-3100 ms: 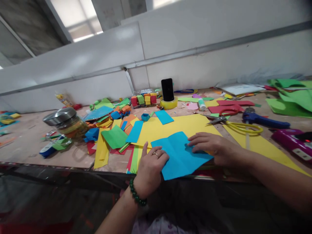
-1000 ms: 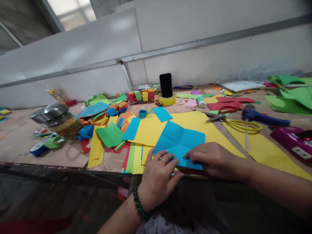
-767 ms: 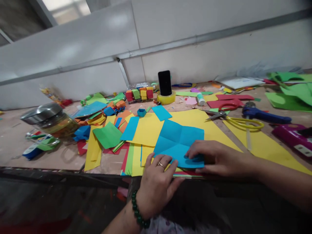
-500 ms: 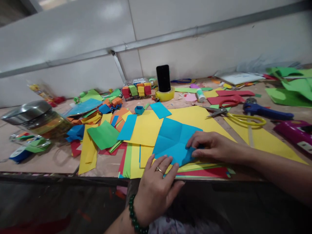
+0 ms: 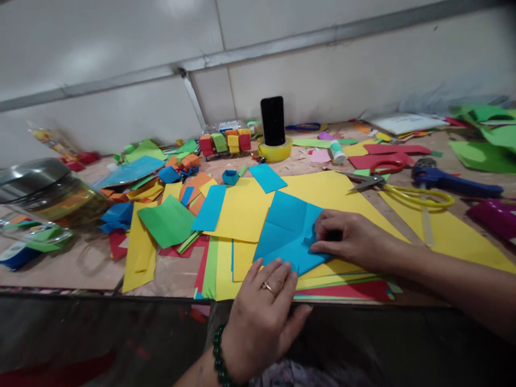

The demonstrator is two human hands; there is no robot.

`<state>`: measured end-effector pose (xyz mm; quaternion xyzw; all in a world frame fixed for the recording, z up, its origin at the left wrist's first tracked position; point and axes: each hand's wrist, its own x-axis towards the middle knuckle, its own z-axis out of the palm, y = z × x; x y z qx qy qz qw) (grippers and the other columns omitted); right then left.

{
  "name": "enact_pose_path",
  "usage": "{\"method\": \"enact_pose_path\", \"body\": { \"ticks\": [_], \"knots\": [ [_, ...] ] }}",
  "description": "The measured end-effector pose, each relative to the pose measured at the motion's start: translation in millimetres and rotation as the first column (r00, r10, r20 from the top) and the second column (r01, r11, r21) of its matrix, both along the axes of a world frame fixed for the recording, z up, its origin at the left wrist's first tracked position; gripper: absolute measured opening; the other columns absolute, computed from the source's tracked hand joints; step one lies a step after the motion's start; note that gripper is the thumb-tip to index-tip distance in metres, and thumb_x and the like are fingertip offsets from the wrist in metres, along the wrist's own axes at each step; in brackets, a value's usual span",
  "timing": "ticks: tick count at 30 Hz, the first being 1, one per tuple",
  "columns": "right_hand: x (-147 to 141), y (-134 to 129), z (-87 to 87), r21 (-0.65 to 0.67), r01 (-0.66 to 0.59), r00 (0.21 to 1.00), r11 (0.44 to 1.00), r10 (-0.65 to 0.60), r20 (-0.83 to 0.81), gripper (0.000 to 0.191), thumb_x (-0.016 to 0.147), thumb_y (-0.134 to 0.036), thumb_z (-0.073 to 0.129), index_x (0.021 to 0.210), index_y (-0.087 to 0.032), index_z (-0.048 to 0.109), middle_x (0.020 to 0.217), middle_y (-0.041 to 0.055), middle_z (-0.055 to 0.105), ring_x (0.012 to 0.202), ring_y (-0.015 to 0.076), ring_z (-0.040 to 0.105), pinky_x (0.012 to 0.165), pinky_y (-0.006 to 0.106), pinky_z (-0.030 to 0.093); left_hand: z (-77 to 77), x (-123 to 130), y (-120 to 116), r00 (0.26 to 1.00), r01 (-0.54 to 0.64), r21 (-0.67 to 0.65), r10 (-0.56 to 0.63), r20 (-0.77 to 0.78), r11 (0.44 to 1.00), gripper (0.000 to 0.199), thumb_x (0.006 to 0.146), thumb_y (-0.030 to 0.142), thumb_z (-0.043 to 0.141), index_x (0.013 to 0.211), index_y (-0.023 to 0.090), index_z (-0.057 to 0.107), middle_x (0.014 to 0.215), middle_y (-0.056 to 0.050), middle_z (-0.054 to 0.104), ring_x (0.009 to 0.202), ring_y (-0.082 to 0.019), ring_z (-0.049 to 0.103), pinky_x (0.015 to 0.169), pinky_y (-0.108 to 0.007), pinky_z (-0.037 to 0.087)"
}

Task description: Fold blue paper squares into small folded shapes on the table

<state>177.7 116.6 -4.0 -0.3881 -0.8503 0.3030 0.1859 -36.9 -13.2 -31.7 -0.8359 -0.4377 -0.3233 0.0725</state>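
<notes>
A creased sheet of blue paper (image 5: 282,226) lies at an angle on a stack of yellow paper (image 5: 242,201) near the table's front edge. My left hand (image 5: 268,301), wearing a ring and a green bead bracelet, rests with fingers stretched flat over the blue sheet's near edge. At the sheet's right side my right hand (image 5: 346,236) pinches a folded-up part of it between thumb and fingers. That part of the fold is mostly hidden by the fingers. A smaller blue paper strip (image 5: 212,208) and a green paper square (image 5: 167,220) lie to the left.
Behind my right hand lie yellow-handled scissors (image 5: 419,196) and a blue-handled tool (image 5: 459,180). A phone (image 5: 273,121) stands in a roll of yellow tape (image 5: 275,150) near the wall. A lidded jar (image 5: 52,193) is at the left, with paper scraps and small folded boxes (image 5: 226,142) about.
The right part of the blue sheet is now lifted and folded inward, with my right hand's fingers curled on it. My left hand stays at the near edge. The view has shifted slightly.
</notes>
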Motion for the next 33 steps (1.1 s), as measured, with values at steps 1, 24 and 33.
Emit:
{"method": "enact_pose_path", "body": {
  "ticks": [1,24,33],
  "knots": [
    [-0.2,-0.1,-0.1,0.0,0.006,1.0,1.0,-0.006,0.006,0.035,0.079,-0.05,0.067,0.064,-0.019,0.062,0.075,0.0022,0.06,0.068,0.0154,0.057,0.064,0.029,0.043,0.2,-0.1,0.2,1.0,0.003,0.007,-0.003,-0.005,1.0,0.031,0.091,0.032,0.055,0.11,0.011,0.067,0.113,-0.011,0.072,0.106,-0.026,0.066,0.095,-0.045,0.053],
    [-0.9,-2.0,0.3,0.024,0.022,0.998,0.999,-0.023,0.054,0.031,0.08,-0.046,0.067,0.065,-0.019,0.061,0.075,0.002,0.06,0.067,0.0151,0.056,0.063,0.029,0.041,4.3,3.1,1.1,1.0,-0.008,-0.074,0.006,-0.026,0.997,0.04,0.091,0.033,0.054,0.125,0.012,0.058,0.113,-0.008,0.071,0.106,-0.027,0.064,0.102,-0.052,0.045],
    [-2.0,-2.7,0.7,-0.003,0.039,0.997,0.999,-0.038,0.06,0.03,0.08,-0.045,0.066,0.066,-0.019,0.061,0.075,0.0017,0.059,0.067,0.0154,0.056,0.063,0.029,0.04,3.0,7.1,-0.6,0.999,-0.048,-0.127,0.044,-0.032,0.991,0.032,0.092,0.037,0.054,0.116,0.019,0.064,0.112,-0.006,0.071,0.108,-0.025,0.062,0.111,-0.055,0.034]
  ]
}}
